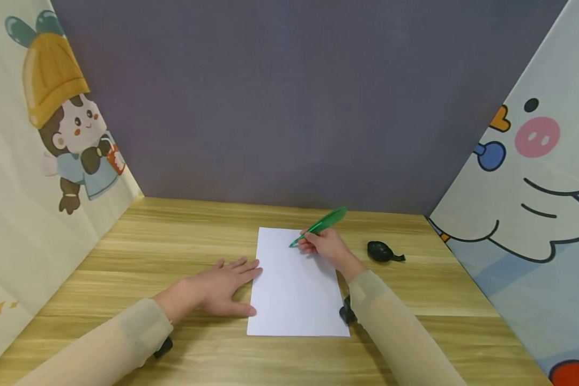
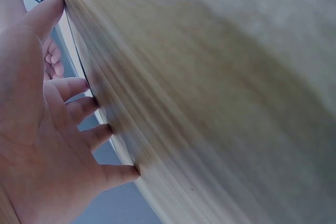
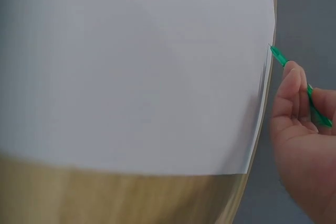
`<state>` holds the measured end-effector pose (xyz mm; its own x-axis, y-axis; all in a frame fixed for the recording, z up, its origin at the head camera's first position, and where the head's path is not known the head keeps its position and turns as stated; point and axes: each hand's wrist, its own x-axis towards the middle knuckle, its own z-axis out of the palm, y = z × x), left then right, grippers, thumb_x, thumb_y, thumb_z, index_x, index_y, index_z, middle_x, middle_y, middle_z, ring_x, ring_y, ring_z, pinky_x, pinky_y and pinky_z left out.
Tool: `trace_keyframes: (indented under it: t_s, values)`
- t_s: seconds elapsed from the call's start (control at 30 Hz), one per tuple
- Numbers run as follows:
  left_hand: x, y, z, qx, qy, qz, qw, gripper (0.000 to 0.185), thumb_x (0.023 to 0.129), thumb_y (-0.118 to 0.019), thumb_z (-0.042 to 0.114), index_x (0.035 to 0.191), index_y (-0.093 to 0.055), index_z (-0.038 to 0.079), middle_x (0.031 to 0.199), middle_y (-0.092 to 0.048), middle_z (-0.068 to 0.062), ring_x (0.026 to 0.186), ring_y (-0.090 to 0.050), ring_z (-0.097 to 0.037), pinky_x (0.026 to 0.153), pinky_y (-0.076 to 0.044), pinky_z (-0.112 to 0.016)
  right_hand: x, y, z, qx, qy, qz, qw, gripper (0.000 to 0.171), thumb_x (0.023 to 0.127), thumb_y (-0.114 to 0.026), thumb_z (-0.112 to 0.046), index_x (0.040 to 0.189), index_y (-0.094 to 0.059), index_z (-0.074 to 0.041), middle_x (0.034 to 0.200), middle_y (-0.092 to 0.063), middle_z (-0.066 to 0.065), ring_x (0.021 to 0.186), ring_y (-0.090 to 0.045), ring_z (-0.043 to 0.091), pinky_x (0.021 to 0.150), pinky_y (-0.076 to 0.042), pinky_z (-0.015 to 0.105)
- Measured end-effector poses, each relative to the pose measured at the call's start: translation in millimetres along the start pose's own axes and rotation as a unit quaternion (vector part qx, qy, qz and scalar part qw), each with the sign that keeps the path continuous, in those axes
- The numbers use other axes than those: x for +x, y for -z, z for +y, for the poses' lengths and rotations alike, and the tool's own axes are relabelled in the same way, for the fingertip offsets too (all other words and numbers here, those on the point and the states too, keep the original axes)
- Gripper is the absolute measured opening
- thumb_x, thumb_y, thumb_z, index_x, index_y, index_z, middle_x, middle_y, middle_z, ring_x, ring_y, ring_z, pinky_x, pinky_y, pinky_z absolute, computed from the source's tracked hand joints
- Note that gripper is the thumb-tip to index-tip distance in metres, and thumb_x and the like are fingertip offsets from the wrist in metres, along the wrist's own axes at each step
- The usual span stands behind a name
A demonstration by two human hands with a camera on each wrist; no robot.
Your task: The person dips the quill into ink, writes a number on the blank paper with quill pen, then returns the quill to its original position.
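Note:
A blank white sheet of paper [image 1: 296,292] lies on the wooden desk [image 1: 173,252]. My right hand [image 1: 324,247] pinches a green feather-shaped pen [image 1: 320,225], its tip resting on the upper part of the sheet. In the right wrist view the green pen [image 3: 302,85] touches the paper [image 3: 136,66] near its edge, held by my right hand [image 3: 304,140]. My left hand [image 1: 222,287] lies flat, fingers straight, on the desk at the sheet's left edge. The left wrist view shows that left hand [image 2: 47,129] spread against the wood [image 2: 210,103].
A small black ink pot [image 1: 381,251] sits on the desk right of the paper. A grey panel [image 1: 289,96] closes the back. Cartoon-printed panels stand at the left [image 1: 53,123] and right [image 1: 526,177]. Bare wood surrounds the sheet.

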<state>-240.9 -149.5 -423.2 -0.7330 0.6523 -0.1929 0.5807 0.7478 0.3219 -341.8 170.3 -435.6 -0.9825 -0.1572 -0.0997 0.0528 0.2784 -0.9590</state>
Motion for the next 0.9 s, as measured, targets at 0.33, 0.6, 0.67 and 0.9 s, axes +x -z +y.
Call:
trace_keyframes:
  t_s: [0.33, 0.6, 0.67, 0.9]
  values:
    - [2.2, 0.0, -2.3, -0.002, -0.002, 0.0, 1.0, 0.101, 0.099, -0.066, 0.073, 0.174, -0.032, 0.015, 0.185, -0.023, -0.005, 0.171, -0.019, -0.038, 0.131, -0.018, -0.079, -0.1, -4.6, -0.7, -0.007, 0.007, 0.0, 1.0, 0.034, 0.115, -0.056, -0.013, 0.139, -0.068, 0.009, 0.119, -0.08, 0.024, 0.098, -0.082, 0.019, 0.084, -0.066, 0.028]
    - [3.4, 0.3, -3.7, -0.008, -0.001, -0.004, 1.0, 0.101, 0.099, -0.066, 0.073, 0.175, -0.032, 0.016, 0.185, -0.023, -0.004, 0.172, -0.018, -0.038, 0.131, -0.017, -0.078, -0.5, -5.8, -1.3, -0.003, 0.003, 0.002, 1.0, 0.032, 0.115, -0.056, -0.011, 0.137, -0.069, 0.008, 0.117, -0.081, 0.023, 0.098, -0.082, 0.02, 0.084, -0.066, 0.029]
    - [3.7, 0.3, -4.0, -0.009, -0.001, -0.005, 1.0, 0.101, 0.099, -0.066, 0.073, 0.175, -0.031, 0.016, 0.185, -0.022, -0.004, 0.172, -0.018, -0.038, 0.131, -0.016, -0.078, -0.3, -5.9, -0.7, -0.002, 0.006, 0.002, 1.0, 0.032, 0.115, -0.056, -0.01, 0.137, -0.069, 0.01, 0.116, -0.081, 0.024, 0.097, -0.082, 0.019, 0.083, -0.066, 0.029]
    - [4.6, 0.3, -4.4, -0.007, -0.001, -0.004, 1.0, 0.101, 0.099, -0.066, 0.074, 0.175, -0.032, 0.016, 0.185, -0.022, -0.005, 0.172, -0.018, -0.038, 0.132, -0.016, -0.078, 0.7, -5.3, 1.1, -0.002, 0.006, -0.001, 1.0, 0.032, 0.114, -0.057, -0.011, 0.137, -0.069, 0.009, 0.113, -0.082, 0.02, 0.091, -0.08, 0.013, 0.081, -0.065, 0.026]
